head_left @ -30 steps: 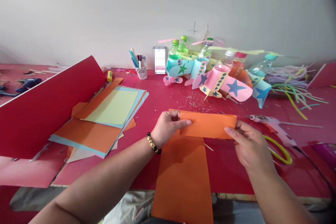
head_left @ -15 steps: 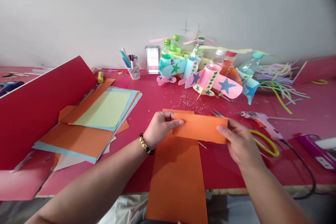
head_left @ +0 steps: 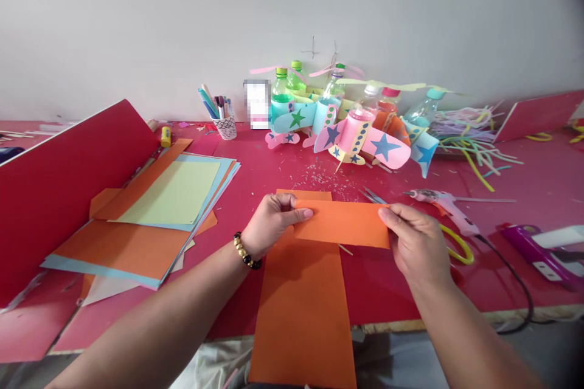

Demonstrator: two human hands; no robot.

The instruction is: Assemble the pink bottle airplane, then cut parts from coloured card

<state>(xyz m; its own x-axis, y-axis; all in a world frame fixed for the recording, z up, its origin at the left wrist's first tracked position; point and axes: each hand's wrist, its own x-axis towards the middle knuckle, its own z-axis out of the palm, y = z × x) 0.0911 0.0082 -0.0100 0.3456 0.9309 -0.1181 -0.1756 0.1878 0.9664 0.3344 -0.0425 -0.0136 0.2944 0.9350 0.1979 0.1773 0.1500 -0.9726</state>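
Between my two hands I hold a small orange paper rectangle [head_left: 344, 223] stretched out level above the table. My left hand [head_left: 274, 222], with a beaded bracelet [head_left: 246, 250] at the wrist, pinches its left end between thumb and fingers. At the other end, my right hand [head_left: 417, 240] grips the upper right corner, thumb in front. Beneath lies a long orange paper strip [head_left: 303, 310], which runs toward me past the table's front edge. Scissors with yellow handles [head_left: 460, 246] lie partly hidden behind my right hand.
Stacked coloured paper [head_left: 177, 194] lies left, beside a red board [head_left: 77, 194]. Bottle airplanes [head_left: 360, 127] and a pen cup [head_left: 225, 126] stand along the back. To the right are a glue gun [head_left: 444, 206], its cord, a purple power strip [head_left: 538, 255] and pipe cleaners [head_left: 474, 146].
My right thumb has shifted up toward the paper's upper right corner. The whole view has swung slightly right, so things appear further left. Both hands keep hold of the orange paper.
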